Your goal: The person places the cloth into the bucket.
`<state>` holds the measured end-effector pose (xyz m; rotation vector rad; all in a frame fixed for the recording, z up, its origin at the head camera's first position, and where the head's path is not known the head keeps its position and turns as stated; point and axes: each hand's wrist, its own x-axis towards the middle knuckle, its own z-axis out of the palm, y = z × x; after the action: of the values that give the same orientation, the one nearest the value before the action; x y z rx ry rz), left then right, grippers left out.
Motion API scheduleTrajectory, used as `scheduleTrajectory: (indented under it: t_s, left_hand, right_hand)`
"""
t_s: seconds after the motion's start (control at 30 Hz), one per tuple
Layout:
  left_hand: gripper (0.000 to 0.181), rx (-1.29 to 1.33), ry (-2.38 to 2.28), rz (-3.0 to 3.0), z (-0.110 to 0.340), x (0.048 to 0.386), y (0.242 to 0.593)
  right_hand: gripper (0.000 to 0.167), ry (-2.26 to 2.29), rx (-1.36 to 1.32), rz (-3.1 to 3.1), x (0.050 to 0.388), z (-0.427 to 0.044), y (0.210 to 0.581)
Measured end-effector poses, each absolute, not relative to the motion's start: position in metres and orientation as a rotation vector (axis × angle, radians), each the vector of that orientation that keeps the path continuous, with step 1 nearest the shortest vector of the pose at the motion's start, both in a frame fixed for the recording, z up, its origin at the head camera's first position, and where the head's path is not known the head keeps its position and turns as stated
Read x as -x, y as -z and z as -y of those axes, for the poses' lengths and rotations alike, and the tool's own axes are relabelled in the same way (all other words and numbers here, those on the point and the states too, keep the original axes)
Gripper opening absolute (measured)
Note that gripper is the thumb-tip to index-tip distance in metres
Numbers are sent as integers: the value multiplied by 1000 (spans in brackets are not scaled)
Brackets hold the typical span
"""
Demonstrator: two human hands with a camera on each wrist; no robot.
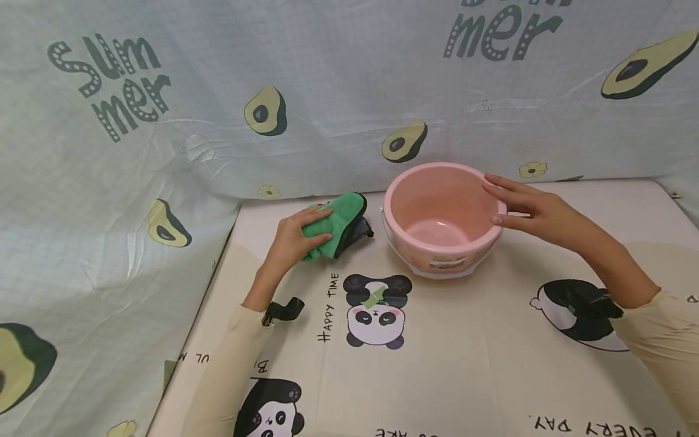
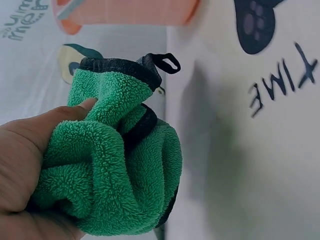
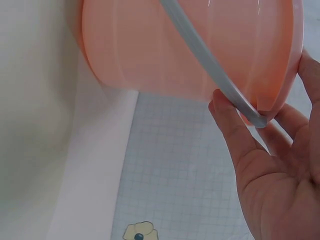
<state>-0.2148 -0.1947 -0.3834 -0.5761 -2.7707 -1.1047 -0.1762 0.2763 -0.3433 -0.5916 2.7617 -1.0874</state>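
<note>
1 green cloth is gripped by the left hand; the right hand holds a pink bucket by its rim.

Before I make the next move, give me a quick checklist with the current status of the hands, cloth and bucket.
1. Left hand gripping the green cloth: ok, thumb and fingers hold it.
2. Right hand on the pink bucket: ok, fingers touch the rim on its right side.
3. Bucket upright, opening up: ok.
4. Grey handle out of the opening: ok, it hangs down outside the wall.
5. Cloth spread flat: not ok, it is bunched.
6. Cloth fully off the tabletop: cannot tell.
</note>
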Motion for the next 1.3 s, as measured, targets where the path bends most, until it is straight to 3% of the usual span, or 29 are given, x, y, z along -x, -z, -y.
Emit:
scheduleTrajectory:
  t_s: [1.3]
  left_hand:
    - [54,639,1155,2548,188,193,332]
  right_hand:
    - [67,1105,613,-2748,175,-276,342]
